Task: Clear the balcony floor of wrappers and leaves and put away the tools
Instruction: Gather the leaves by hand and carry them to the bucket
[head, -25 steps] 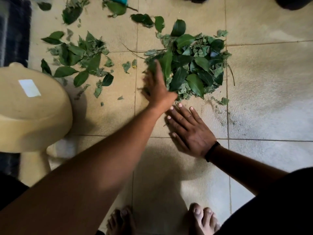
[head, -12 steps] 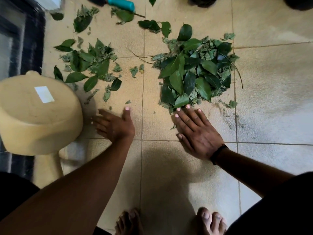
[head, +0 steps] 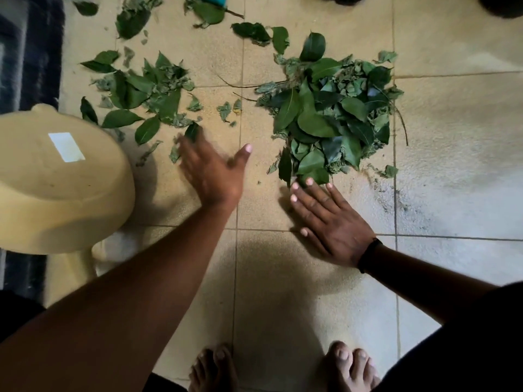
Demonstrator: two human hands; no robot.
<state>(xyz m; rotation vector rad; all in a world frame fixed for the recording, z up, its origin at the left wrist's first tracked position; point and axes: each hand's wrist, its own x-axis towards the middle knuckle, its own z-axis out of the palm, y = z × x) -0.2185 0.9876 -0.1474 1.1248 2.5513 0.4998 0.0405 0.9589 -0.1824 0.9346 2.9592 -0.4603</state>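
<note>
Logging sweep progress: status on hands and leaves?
Left hand open, at scattered green leaves. Right hand open, flat against big leaf pile. Upturned tan plastic tub close beside left hand.

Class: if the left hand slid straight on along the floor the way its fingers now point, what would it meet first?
Probably the scattered green leaves: the open left hand points up-left, fingertips blurred beside the nearest dark leaf.

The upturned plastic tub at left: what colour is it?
Pale yellow-beige plastic tub, with a white rectangular label on it; head view.
</note>
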